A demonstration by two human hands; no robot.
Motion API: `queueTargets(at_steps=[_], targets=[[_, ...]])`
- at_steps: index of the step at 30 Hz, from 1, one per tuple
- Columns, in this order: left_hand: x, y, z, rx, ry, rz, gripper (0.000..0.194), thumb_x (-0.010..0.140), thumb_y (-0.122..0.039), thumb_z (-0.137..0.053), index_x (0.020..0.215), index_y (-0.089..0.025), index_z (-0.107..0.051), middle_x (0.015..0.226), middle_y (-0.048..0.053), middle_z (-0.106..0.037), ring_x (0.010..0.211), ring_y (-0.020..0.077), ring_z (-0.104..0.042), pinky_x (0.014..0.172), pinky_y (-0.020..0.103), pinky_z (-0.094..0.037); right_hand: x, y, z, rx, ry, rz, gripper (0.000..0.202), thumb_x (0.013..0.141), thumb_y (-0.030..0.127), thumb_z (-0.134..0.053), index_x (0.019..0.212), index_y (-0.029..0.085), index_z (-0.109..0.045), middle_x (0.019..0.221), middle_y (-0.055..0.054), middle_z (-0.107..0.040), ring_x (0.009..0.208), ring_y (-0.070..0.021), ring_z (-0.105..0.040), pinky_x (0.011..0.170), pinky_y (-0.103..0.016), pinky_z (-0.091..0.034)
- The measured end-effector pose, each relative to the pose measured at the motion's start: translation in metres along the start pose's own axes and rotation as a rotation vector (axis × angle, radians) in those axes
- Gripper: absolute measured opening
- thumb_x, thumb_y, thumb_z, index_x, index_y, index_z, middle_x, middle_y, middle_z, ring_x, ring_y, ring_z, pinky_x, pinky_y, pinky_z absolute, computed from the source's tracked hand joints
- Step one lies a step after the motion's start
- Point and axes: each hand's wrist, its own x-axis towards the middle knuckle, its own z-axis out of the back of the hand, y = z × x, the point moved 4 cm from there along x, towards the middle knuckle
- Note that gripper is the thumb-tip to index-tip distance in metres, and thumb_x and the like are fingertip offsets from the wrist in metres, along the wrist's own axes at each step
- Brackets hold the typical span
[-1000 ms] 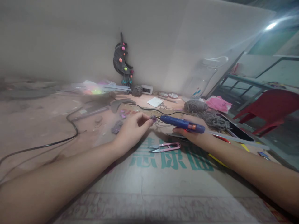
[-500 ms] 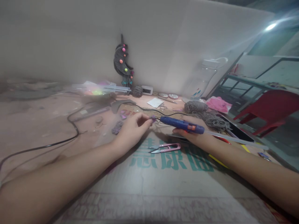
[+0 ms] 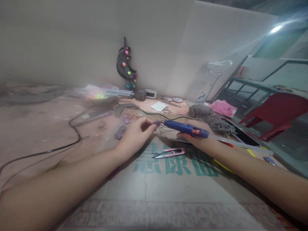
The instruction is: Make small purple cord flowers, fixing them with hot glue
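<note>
Between thumb and fingertips, my left hand (image 3: pixel 137 133) pinches a small purple piece (image 3: pixel 157 123). My right hand (image 3: pixel 198 133) is wrapped round a blue glue gun (image 3: pixel 185 128), whose metal tip points left and meets the purple piece. A clear glue stick (image 3: pixel 240 142) sticks out of the gun's rear. Pink-handled thread snips (image 3: pixel 172 152) lie below the hands on a printed sheet (image 3: pixel 149 189). Beside my left hand rests a cluster of purple-grey pieces (image 3: pixel 119 132), with small purple bits (image 3: pixel 125 119) just above it.
A grey crescent ornament with coloured beads (image 3: pixel 125 64) hangs on the wall. Grey yarn (image 3: pixel 202 112), a pink bag (image 3: pixel 223 108) and a clear bottle (image 3: pixel 207 81) stand at the back right. A black cable (image 3: pixel 60 148) crosses the left side. A red chair (image 3: pixel 279 112) is beyond.
The view has shifted very slightly. Both hands keep the same hold, and the gun's tip stays at the purple piece.
</note>
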Motion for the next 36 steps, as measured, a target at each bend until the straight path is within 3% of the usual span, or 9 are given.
queueTargets(at_steps=[19, 22, 26, 29, 31, 33, 36], targets=[[0.005, 0.011, 0.000, -0.071, -0.029, 0.024, 0.022, 0.085, -0.040, -0.058, 0.084, -0.018, -0.060, 0.084, 0.003, -0.069, 0.067, 0.0143, -0.059, 0.061, 0.024, -0.043, -0.001, 0.003, 0.000, -0.008, 0.040, 0.001, 0.027, 0.074, 0.044, -0.070, 0.070, 0.020, -0.060, 0.072, -0.001, -0.064, 0.067, -0.0177, -0.058, 0.062, -0.029, -0.044], [0.006, 0.014, -0.001, -0.097, -0.035, 0.038, 0.023, 0.084, -0.041, -0.059, 0.084, -0.018, -0.061, 0.084, 0.004, -0.070, 0.069, 0.0151, -0.060, 0.062, 0.025, -0.044, -0.002, 0.002, 0.001, 0.100, 0.011, 0.005, 0.022, 0.076, 0.042, -0.069, 0.076, 0.021, -0.062, 0.077, -0.003, -0.066, 0.070, -0.0190, -0.060, 0.063, -0.031, -0.047], [0.007, 0.015, 0.000, -0.081, -0.048, 0.045, 0.025, 0.083, -0.043, -0.059, 0.083, -0.018, -0.062, 0.083, 0.003, -0.070, 0.068, 0.0153, -0.060, 0.062, 0.025, -0.044, 0.002, -0.003, 0.010, 0.263, -0.056, -0.099, 0.028, 0.087, 0.047, -0.056, 0.079, 0.021, -0.063, 0.079, -0.005, -0.068, 0.072, -0.0206, -0.063, 0.068, -0.034, -0.052], [0.006, 0.011, 0.000, -0.046, -0.038, 0.047, 0.023, 0.083, -0.041, -0.059, 0.083, -0.018, -0.062, 0.081, 0.003, -0.069, 0.070, 0.0162, -0.060, 0.063, 0.026, -0.043, 0.009, -0.002, 0.022, 0.401, -0.093, -0.133, 0.039, 0.092, 0.051, -0.046, 0.077, 0.021, -0.066, 0.082, -0.006, -0.071, 0.078, -0.0209, -0.066, 0.074, -0.034, -0.053], [0.005, 0.008, 0.000, -0.042, -0.019, 0.051, 0.022, 0.083, -0.040, -0.059, 0.082, -0.018, -0.061, 0.079, 0.003, -0.069, 0.071, 0.0170, -0.061, 0.065, 0.026, -0.043, 0.016, 0.002, 0.032, 0.463, -0.112, -0.171, 0.040, 0.091, 0.055, -0.047, 0.086, 0.021, -0.068, 0.089, -0.007, -0.073, 0.083, -0.0221, -0.067, 0.066, -0.031, -0.053], [0.004, 0.006, -0.001, -0.048, -0.002, 0.050, 0.022, 0.084, -0.040, -0.059, 0.082, -0.018, -0.061, 0.078, 0.002, -0.069, 0.073, 0.0175, -0.061, 0.067, 0.027, -0.043, 0.027, 0.005, 0.040, 0.413, -0.113, -0.247, 0.042, 0.086, 0.058, -0.053, 0.092, 0.021, -0.070, 0.092, -0.008, -0.073, 0.083, -0.0235, -0.068, 0.053, -0.028, -0.049], [0.004, 0.006, -0.001, -0.025, 0.000, 0.054, 0.022, 0.084, -0.039, -0.058, 0.082, -0.018, -0.061, 0.080, 0.002, -0.068, 0.074, 0.0176, -0.060, 0.067, 0.027, -0.042, 0.053, 0.008, 0.047, 0.221, -0.128, -0.304, 0.039, 0.078, 0.055, -0.066, 0.092, 0.019, -0.072, 0.084, -0.008, -0.073, 0.069, -0.0219, -0.066, 0.051, -0.028, -0.047]])
